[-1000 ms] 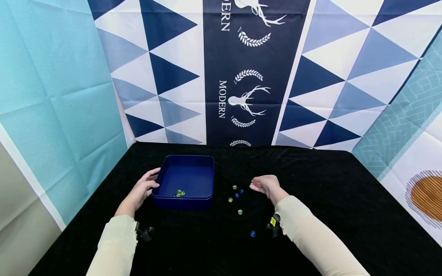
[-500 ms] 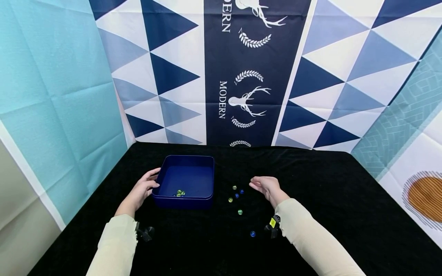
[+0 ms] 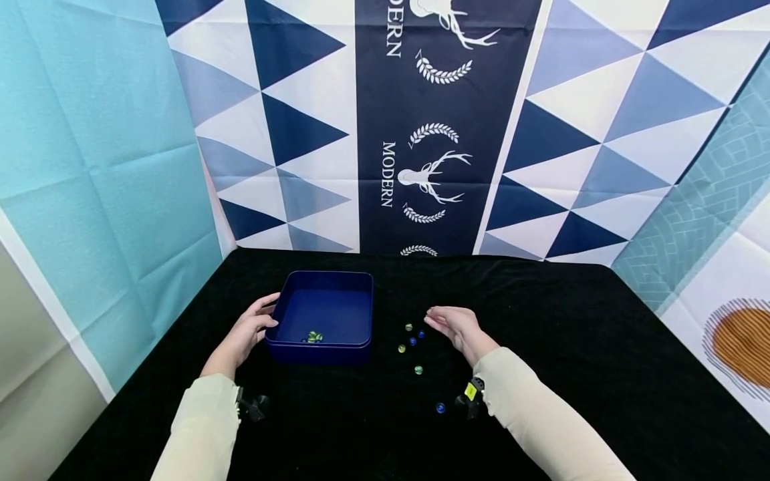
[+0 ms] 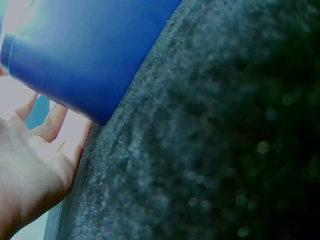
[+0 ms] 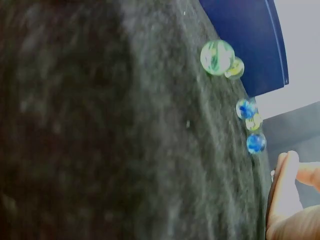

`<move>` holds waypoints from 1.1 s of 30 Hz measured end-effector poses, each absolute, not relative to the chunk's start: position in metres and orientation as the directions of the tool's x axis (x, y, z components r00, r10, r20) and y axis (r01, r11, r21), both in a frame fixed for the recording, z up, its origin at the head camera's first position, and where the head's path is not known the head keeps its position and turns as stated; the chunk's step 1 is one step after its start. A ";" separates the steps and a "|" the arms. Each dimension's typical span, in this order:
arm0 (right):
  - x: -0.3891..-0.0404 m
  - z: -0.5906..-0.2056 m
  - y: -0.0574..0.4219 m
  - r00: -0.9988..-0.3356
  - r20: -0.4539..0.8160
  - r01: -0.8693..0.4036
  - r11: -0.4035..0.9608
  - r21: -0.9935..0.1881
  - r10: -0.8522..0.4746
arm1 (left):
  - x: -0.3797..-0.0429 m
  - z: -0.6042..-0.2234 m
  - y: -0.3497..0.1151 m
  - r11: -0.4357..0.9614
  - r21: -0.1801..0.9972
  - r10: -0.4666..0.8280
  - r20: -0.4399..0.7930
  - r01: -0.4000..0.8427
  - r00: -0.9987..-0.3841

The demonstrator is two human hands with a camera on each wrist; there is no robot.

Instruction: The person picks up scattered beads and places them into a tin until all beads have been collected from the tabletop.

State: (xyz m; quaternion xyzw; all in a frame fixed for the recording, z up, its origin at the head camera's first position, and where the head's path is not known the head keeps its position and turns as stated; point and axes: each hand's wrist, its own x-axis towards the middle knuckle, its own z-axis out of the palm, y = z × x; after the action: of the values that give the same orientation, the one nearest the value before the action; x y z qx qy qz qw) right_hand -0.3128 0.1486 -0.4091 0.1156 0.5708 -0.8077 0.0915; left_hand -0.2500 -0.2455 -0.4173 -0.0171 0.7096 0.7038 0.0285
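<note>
A dark blue square box (image 3: 327, 307) stands on the left of the table. My left hand (image 3: 240, 337) rests against its left wall, fingers spread and fairly straight. In the left wrist view, those fingers (image 4: 55, 122) touch the blue wall. My right hand (image 3: 460, 327) hovers just right of a loose group of marbles, including a yellow-green marble (image 3: 409, 327) and a blue marble (image 3: 421, 333). Its fingers are fairly straight, the thumb close to them. In the right wrist view, no marble shows in the right hand (image 5: 295, 200).
Several green and dark marbles (image 3: 315, 337) lie in the box's near part. Closer to me on the black cloth (image 3: 361, 427) are a green marble (image 3: 418, 369) and a blue marble (image 3: 441, 407). Patterned curtains (image 3: 421, 167) stand behind the table.
My right hand has moved slightly left, nearer the marbles. The left hand, the box and the marbles on the cloth stay in place.
</note>
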 end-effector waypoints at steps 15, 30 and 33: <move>-0.309 -0.405 0.124 -0.973 -0.227 0.224 -0.354 -0.908 -0.032 | -0.250 -0.418 -0.246 0.012 0.998 0.028 -0.069 -0.069 -0.997; -0.306 -0.396 0.100 -0.982 -0.185 0.187 -0.353 -0.917 -0.040 | -0.250 -0.417 -0.246 0.012 0.998 0.027 -0.067 -0.067 -0.997; -0.306 -0.394 0.095 -0.984 -0.174 0.179 -0.362 -0.915 -0.045 | -0.250 -0.417 -0.246 0.010 0.998 0.025 -0.066 -0.066 -0.998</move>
State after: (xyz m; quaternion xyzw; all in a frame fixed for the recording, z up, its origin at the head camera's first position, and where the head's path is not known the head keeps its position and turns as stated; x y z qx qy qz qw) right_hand -0.3061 0.0953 -0.3943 0.0597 0.5608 -0.8230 0.0679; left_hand -0.2498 -0.2461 -0.4169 -0.0143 0.7100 0.7034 0.0322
